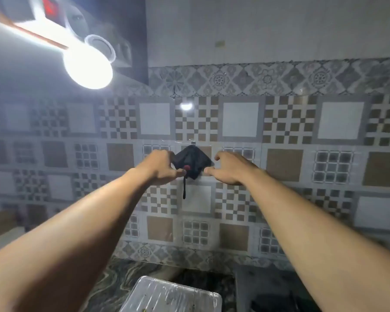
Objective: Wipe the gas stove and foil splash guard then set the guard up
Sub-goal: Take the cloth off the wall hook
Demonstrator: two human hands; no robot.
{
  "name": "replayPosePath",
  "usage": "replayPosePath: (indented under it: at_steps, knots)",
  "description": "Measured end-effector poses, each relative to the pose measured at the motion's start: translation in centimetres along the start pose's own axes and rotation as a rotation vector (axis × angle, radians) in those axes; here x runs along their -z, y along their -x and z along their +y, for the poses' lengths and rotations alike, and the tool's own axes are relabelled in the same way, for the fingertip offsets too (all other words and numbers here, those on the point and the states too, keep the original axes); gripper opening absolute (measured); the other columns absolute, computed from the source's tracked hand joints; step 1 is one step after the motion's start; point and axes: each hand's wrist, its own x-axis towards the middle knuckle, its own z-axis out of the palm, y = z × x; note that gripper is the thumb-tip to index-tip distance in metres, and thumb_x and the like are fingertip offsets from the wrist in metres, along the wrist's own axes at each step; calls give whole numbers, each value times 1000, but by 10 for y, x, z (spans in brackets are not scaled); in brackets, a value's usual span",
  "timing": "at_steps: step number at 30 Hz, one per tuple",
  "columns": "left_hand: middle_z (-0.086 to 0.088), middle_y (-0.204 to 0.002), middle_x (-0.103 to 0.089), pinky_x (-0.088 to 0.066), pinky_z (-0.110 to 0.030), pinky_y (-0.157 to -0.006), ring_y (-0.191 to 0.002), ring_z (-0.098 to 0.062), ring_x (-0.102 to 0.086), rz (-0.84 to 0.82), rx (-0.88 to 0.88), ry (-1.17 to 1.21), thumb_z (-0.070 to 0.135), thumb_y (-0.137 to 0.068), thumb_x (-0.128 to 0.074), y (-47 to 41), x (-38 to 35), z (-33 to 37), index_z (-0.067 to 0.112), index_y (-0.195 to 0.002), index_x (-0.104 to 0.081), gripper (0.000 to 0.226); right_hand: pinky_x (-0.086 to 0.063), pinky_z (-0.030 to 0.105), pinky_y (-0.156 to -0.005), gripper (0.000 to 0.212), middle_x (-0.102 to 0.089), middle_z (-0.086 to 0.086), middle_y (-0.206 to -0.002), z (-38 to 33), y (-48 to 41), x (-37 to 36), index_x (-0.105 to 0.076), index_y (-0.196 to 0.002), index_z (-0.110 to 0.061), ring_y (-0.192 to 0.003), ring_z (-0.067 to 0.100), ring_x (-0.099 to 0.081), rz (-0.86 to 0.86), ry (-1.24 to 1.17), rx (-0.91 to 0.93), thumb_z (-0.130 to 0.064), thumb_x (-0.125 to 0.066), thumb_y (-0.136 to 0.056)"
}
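**Operator:** Location: kitchen wall of patterned tiles point(241, 122), lit bulb point(88, 68) at upper left, marbled desk point(113, 278) along the lower edge. Which step is in hand?

**Technician:** By my reading, taking the black cloth point(193, 158) off its wall hook point(193, 144) to wipe with. The cloth hangs against the tiles, and a dark strap point(184, 188) dangles below it.

**Operator:** Hand status?

**Technician:** Left hand point(160, 167): fingers curled at the cloth's left edge, thumb laid toward a small red patch point(186, 167). It appears to pinch the cloth. Right hand point(225, 171): thumb and forefinger parted at the cloth's right corner. Blur makes it impossible to tell whether they have hold of it.

**Operator:** Where are the task items?

**Technician:** Foil splash guard point(167, 296): lying flat on the desk, below the hands, with specks of residue on its face. The gas stove point(268, 289) is probably the dark surface just to its right, but it is too dim to confirm.

**Operator:** Procedure for a clean removal?

**Technician:**
1. Secure both sides of the cloth before lifting.
2. Lift upward to clear the hook. Do not pull outward, because the hook seems to be stuck on with clear adhesive and could tear loose.
3. Keep the strap from snagging on the hook.
4. Lower the cloth away from the bulb.
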Motion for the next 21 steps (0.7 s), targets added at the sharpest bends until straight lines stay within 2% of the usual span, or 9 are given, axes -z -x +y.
replayPosePath:
  at_steps: [3,5,8,12,15,21]
  knots:
    - [-10,-125,-66,-52,-42,-95,-109,-27,-62,14,39,56,44,-83,-66,-25,-6,-22,8,-121,-64,52,-47,35,-80,53,-59,7,-127,-6,-32,-18,-51,-132,-16,-107,27,-58,16,-10,1,-48,-56,-90]
    - [-11,-133,-61,-49,-43,-100,-117,-28,-60,23,65,63,41,-86,-64,-40,-12,-33,7,-129,-59,55,-53,38,-85,45,-63,5,-119,-8,-51,-31,-55,-126,-18,-99,25,-61,23,-34,14,-45,-56,-90]
    - [-12,-134,-60,-47,-40,-101,-118,-29,-59,50,84,106,37,-94,-57,-62,-27,-42,7,-132,-57,48,-54,41,-84,36,-63,4,-111,-8,-79,-49,-55,-121,-16,-93,25,-61,72,-44,-3,-36,-58,-91]
    - [-11,-119,-68,-50,-35,-92,-105,-25,-63,67,75,175,36,-99,-51,-86,-51,-49,12,-123,-63,36,-54,40,-80,37,-65,4,-109,-5,-106,-80,-55,-119,-16,-93,26,-63,229,-56,-37,-39,-61,-91]
    - [-8,-113,-71,-53,-38,-92,-101,-24,-66,139,90,233,35,-97,-54,-94,-66,-49,13,-122,-64,34,-57,43,-75,36,-67,3,-99,-3,-117,-98,-57,-114,-18,-87,26,-64,368,-135,-51,-43,-64,-89]
    - [-1,-92,-68,-47,-30,-74,-90,-21,-64,190,116,282,29,-96,-56,-106,-66,-57,16,-99,-69,18,-58,42,-80,15,-70,0,-95,2,-124,-93,-69,-100,-18,-87,21,-65,406,-402,-100,-26,-70,-88]
